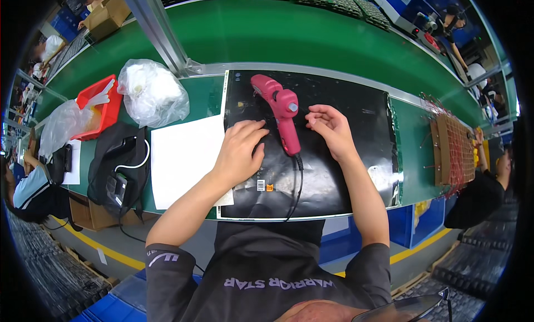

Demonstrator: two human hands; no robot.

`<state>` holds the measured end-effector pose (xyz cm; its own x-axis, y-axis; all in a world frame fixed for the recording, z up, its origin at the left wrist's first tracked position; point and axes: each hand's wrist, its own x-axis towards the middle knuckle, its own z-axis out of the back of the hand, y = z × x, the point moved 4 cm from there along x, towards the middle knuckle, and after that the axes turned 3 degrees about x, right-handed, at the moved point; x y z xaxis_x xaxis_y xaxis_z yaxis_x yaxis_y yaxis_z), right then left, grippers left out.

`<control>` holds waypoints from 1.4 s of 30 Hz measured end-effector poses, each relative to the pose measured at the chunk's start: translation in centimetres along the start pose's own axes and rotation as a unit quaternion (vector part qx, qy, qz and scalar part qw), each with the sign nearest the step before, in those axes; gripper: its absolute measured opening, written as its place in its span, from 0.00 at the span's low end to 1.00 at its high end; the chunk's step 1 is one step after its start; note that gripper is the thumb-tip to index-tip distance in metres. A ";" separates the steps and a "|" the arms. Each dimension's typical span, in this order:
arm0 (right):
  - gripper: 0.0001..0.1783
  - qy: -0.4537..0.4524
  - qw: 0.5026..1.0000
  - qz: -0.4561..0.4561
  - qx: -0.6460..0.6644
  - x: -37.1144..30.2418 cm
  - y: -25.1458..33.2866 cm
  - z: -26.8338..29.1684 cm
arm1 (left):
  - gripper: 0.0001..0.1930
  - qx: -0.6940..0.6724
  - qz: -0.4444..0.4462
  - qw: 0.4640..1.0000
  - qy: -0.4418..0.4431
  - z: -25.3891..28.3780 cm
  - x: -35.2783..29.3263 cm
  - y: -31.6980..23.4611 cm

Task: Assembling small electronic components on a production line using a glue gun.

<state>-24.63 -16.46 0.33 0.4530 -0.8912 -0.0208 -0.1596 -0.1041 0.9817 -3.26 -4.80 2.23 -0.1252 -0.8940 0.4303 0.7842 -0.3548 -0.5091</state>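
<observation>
A pink corded hand tool shaped like a glue gun (288,134) lies on a black mat (334,183), its handle toward me. A pale round end shows at its bend, and its black cord runs to the mat's front edge. To its left, my left hand (240,147) rests open on the mat, fingers stretched toward the tool without gripping it. On the other side, my right hand (334,132) hovers with loosely bent fingers and the thumb apart. Nothing shows in either hand.
A white sheet (186,163) lies left of the mat. Beyond it are a black bag (105,166) with a white cable, a stuffed plastic bag (153,94) and a red bin (114,108). Cardboard with red wires (453,149) stands right. A metal post (156,27) rises behind.
</observation>
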 end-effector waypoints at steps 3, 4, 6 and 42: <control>0.18 -0.003 1.000 -0.007 -0.006 0.1 0.2 0.1 | 0.17 0.039 -0.004 0.999 0.012 -0.1 0.2 -0.1; 0.18 -0.002 1.000 -0.008 -0.006 0.1 0.1 0.1 | 0.18 0.058 -0.010 0.998 0.023 -0.2 0.3 -0.2; 0.18 -0.001 1.000 -0.007 0.000 0.1 0.0 0.0 | 0.21 0.099 -0.034 0.992 0.063 -0.4 0.4 -0.6; 0.32 0.082 0.991 0.041 -0.097 -1.3 -0.3 -3.6 | 0.20 0.098 -0.021 0.994 0.037 -1.0 0.4 -0.4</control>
<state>-22.04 -13.64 0.76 0.5853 -0.8072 0.0758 -0.0365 0.0671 0.9971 -4.21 -5.25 1.85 -0.1991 -0.8995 0.3890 0.8800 -0.3387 -0.3329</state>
